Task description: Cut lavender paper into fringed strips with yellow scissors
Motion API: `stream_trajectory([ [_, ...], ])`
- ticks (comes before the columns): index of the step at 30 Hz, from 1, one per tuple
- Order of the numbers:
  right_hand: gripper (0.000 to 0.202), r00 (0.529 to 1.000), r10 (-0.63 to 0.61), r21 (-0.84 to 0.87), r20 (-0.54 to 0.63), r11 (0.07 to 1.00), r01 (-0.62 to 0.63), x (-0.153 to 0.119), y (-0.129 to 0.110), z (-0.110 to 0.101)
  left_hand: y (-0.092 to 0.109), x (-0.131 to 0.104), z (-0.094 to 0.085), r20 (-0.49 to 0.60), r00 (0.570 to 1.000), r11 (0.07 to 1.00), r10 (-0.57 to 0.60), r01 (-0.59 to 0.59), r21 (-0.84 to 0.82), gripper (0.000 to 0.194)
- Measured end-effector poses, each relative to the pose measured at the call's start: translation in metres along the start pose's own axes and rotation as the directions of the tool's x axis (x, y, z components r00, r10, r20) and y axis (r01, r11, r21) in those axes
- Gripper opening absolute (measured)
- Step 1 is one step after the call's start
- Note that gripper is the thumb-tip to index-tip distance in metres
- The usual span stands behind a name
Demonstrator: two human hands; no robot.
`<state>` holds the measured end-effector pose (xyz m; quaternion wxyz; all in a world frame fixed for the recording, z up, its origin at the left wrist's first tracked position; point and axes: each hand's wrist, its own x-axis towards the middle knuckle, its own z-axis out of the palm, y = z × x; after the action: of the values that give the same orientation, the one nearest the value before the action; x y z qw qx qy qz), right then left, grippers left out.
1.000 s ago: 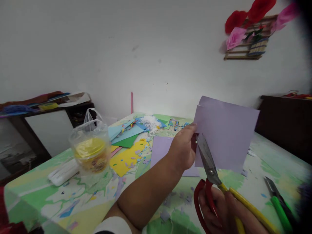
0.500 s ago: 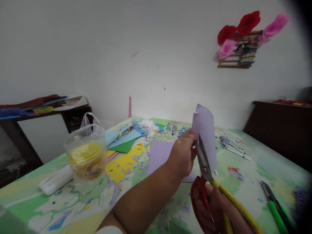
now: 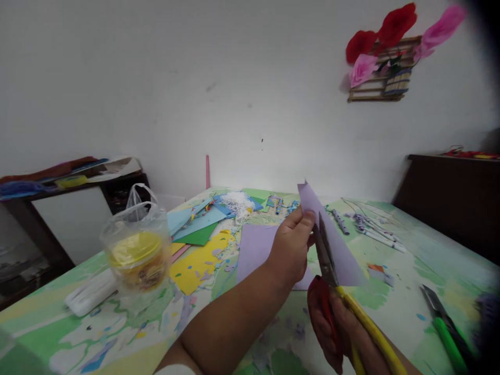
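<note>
A piece of purple paper [image 3: 338,245] is pinched between the thumb and fingers of my left hand [image 3: 291,245], raised above the table. My right hand [image 3: 347,328] is wrapped round the handles of a pair of scissors [image 3: 326,258], one handle red and one yellow. The blades point up and lie against the paper, close to my left fingertips. Under my left wrist, a larger purple sheet [image 3: 255,250] lies flat on the table.
A bagged tub with a yellow lid [image 3: 136,250] stands at the left. Yellow paper [image 3: 199,260], white string [image 3: 238,203] and scraps lie mid-table. Rolled purple-and-white sticks [image 3: 377,234] and a green-handled cutter [image 3: 445,328] are at the right.
The held purple paper has tilted, its top leaning left and its lower part swinging out to the right. The scissors' blades are closer together. My left hand has barely moved.
</note>
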<state>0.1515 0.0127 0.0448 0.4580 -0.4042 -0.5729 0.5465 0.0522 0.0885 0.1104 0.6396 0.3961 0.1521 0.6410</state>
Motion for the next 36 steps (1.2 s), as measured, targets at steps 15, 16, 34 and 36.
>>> stream_trajectory([
  [15, 0.043, 0.999, -0.029, -0.045, -0.033, 0.999, 0.027, 0.006, -0.002, -0.006, 0.009, 0.011, -0.014, 0.006, 0.999, 0.865, 0.042, -0.039, 0.500, 0.023],
  [16, 0.042, 0.999, -0.026, -0.041, -0.036, 0.999, 0.025, 0.006, -0.002, -0.006, 0.012, 0.011, -0.015, 0.030, 0.999, 0.837, 0.019, -0.032, 0.546, 0.025],
  [34, 0.042, 0.999, 0.040, -0.005, -0.013, 0.999, -0.040, 0.002, -0.002, -0.013, 0.041, 0.021, -0.034, 0.159, 0.942, 0.721, -0.295, 0.111, 0.684, 0.023],
  [36, 0.041, 1.000, 0.023, -0.026, -0.012, 0.999, -0.023, 0.002, -0.001, -0.014, 0.041, 0.022, -0.036, 0.190, 0.930, 0.755, -0.314, 0.124, 0.644, 0.023],
])
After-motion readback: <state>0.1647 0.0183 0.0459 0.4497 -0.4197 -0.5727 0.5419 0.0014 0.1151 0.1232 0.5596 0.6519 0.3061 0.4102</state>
